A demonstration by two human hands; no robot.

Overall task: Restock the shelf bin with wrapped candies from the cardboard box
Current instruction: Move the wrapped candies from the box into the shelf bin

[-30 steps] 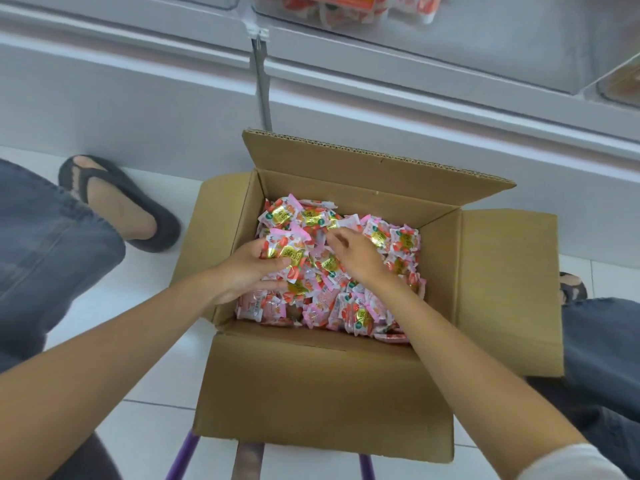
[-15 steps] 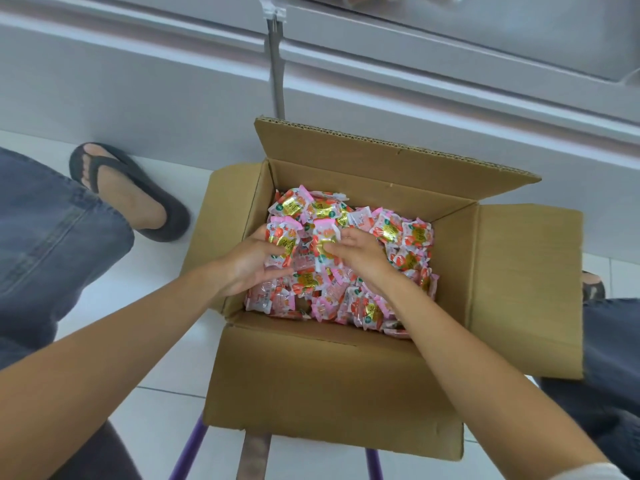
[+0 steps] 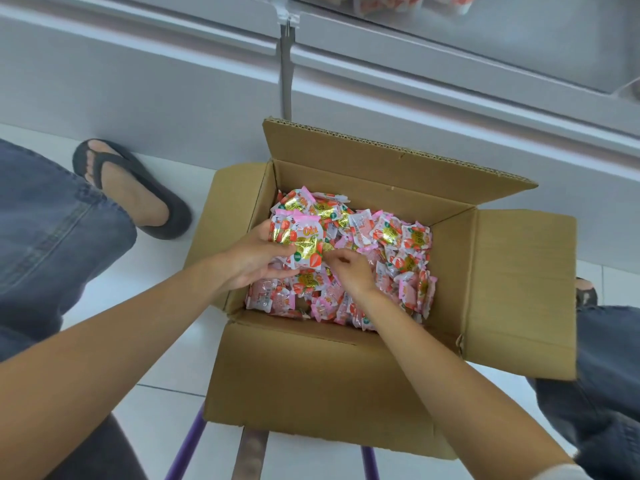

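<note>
Over floor tiles, left hand grips candies, right hand curled.

Pink-red-gold wrapped candies in a plain brown cardboard box.

Single view supplied: wide-angle camera worn on head, aimed forward and steeply down. Cardboard box viewed from above at close range, centred, wrapped candies inside fully exposed. Forearms seen entering from bottom edge. Shelf front and floor taken in at top and left.
</note>
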